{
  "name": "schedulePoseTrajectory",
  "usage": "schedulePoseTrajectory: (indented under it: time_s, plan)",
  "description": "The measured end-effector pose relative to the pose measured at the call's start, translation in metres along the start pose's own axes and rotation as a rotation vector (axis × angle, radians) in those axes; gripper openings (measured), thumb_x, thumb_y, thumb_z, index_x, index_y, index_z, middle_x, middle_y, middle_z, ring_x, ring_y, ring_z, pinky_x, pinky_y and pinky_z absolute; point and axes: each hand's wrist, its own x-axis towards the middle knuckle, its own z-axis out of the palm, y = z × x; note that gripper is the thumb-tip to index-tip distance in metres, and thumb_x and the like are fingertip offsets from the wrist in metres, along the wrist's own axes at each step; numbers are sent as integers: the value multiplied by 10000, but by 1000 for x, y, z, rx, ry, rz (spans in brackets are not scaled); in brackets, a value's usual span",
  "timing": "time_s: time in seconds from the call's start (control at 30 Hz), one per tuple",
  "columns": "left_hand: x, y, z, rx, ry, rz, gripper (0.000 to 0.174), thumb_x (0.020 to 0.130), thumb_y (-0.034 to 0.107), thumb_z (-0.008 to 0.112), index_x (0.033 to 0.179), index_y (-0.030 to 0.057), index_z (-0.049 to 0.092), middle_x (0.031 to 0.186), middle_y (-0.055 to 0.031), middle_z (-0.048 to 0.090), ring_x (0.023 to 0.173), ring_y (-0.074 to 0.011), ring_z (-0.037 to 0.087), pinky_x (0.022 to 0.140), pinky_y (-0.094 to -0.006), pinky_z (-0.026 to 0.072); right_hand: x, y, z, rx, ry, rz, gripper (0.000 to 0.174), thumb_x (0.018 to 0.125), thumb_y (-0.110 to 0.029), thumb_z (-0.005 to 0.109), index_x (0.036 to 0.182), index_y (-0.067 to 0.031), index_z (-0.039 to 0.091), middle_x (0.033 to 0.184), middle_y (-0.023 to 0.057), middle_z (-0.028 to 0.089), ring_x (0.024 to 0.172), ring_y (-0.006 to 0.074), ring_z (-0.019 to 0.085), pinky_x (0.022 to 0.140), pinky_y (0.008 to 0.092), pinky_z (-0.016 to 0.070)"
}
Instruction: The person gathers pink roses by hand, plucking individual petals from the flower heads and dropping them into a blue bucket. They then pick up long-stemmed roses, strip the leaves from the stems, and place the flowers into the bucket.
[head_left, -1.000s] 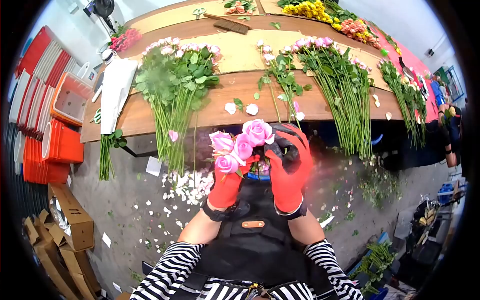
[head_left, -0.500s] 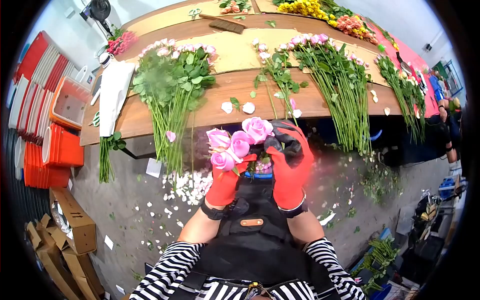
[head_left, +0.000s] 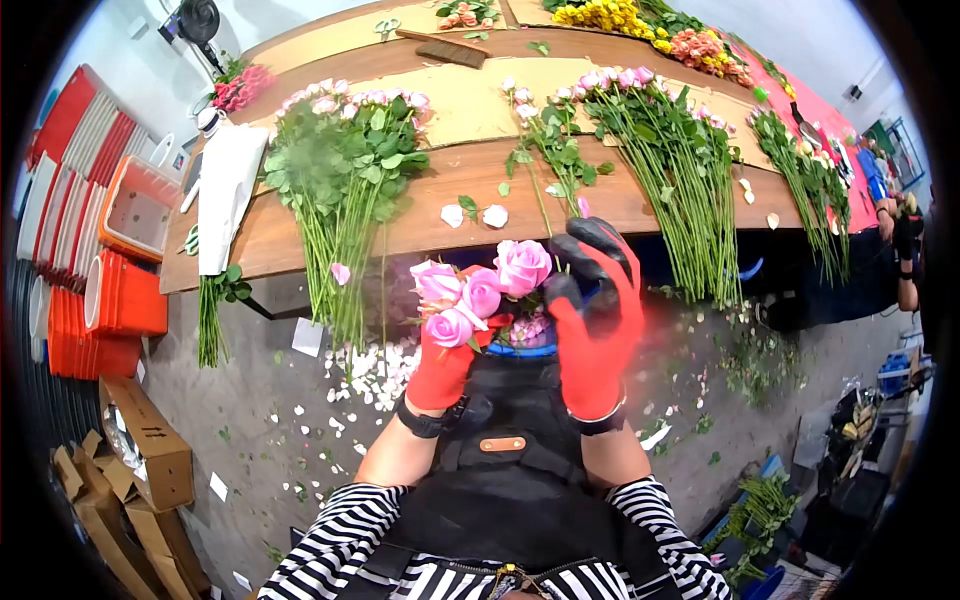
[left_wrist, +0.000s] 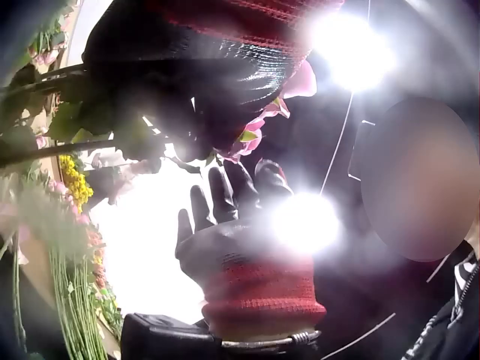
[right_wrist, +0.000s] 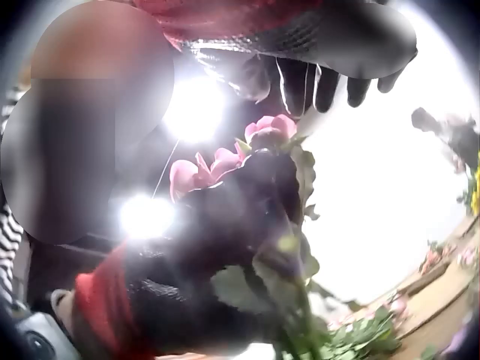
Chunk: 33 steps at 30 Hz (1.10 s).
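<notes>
Several pink roses [head_left: 481, 292] are bunched in my left hand [head_left: 440, 372], gloved in red and black. To their right, my right hand [head_left: 598, 335] is apart from the blooms, its fingers bent loosely and spread. In the left wrist view my left hand [left_wrist: 187, 67] curls round the stems, with my right hand [left_wrist: 247, 259] below, fingers apart. The right wrist view has pink blooms [right_wrist: 270, 131] above my left hand [right_wrist: 195, 277] and leafy stems beside it; my right hand [right_wrist: 300, 37] is at the top, holding nothing visible.
A wooden table [head_left: 440, 215] beyond my hands bears rose bunches [head_left: 350, 160], a brush [head_left: 450, 52], and scissors [head_left: 388, 26]. Stems overhang its near edge. Orange crates [head_left: 125, 290] stand at left, cardboard boxes [head_left: 150, 440] below them. Petals [head_left: 375, 375] litter the floor. Another person is at far right.
My right hand has moved away from the blooms to the right, and its fingers have spread wider. My left hand still holds the roses, nearly in place.
</notes>
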Motion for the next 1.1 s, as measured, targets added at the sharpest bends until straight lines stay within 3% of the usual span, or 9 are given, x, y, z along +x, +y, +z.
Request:
schedulePoseTrajectory:
  time_s: [0.23,0.37,0.4,0.53,0.63,0.77,0.87,0.93,1.1]
  plan:
    - [-3,-23,-6,-68,-3,-36,541,884,305,689,1297,20,489,1257,-94,548,1110,-200,588,887,-340,533,-8,7,2,-54,16,-3,353,671,-20,748,1012,-37,661,1125,134,618,1114,351,543,1010,432,392]
    - [-5,-21,1,66,61,73,482,902,178,650,1322,23,470,1224,-111,582,1085,-213,613,876,-345,530,-11,12,5,20,56,-2,336,674,-12,742,997,-23,652,1087,132,631,1088,312,563,983,397,411]
    - [-9,-16,5,-163,119,-46,435,892,114,640,1292,18,498,1196,-98,594,1037,-197,620,845,-315,516,-14,10,8,49,84,41,331,674,-9,739,992,-16,648,1072,129,631,1078,298,568,975,387,415]
    - [-10,-31,-7,149,57,122,318,909,113,610,1210,23,560,1114,-73,617,969,-168,609,840,-302,489,-25,23,12,233,66,144,260,756,-5,689,1007,8,624,1009,93,630,1007,219,585,922,339,440]
    - [-7,-28,-9,437,57,284,246,933,95,564,1166,20,590,1071,-70,632,964,-173,606,847,-319,484,-30,27,17,745,135,533,200,845,-14,626,1041,14,603,996,56,622,961,163,583,877,305,455]
    - [-2,-19,-16,806,67,504,225,947,57,521,1150,3,603,1089,-97,646,1009,-202,613,853,-352,491,-15,27,11,618,21,476,232,894,-102,575,1096,12,575,1074,89,638,963,163,605,875,299,479]
    - [-1,-25,-9,355,51,353,360,947,123,555,1287,15,505,1135,-78,639,1084,-233,606,848,-344,506,-8,16,8,217,47,265,360,743,40,658,1098,8,605,1135,111,615,1052,209,581,929,328,447]
    - [-13,-19,-1,-133,123,-17,497,927,162,605,1360,15,411,1240,-113,580,1124,-264,597,898,-369,511,-9,17,3,30,-28,127,395,694,21,695,1080,-7,619,1146,131,594,1079,261,568,942,354,439]
    - [-14,-41,8,-371,101,89,537,967,273,539,1407,18,368,1394,-153,459,1198,-305,547,990,-444,465,-13,4,8,-77,-62,164,409,664,-7,749,1055,-29,628,1146,137,578,1065,303,558,928,371,448]
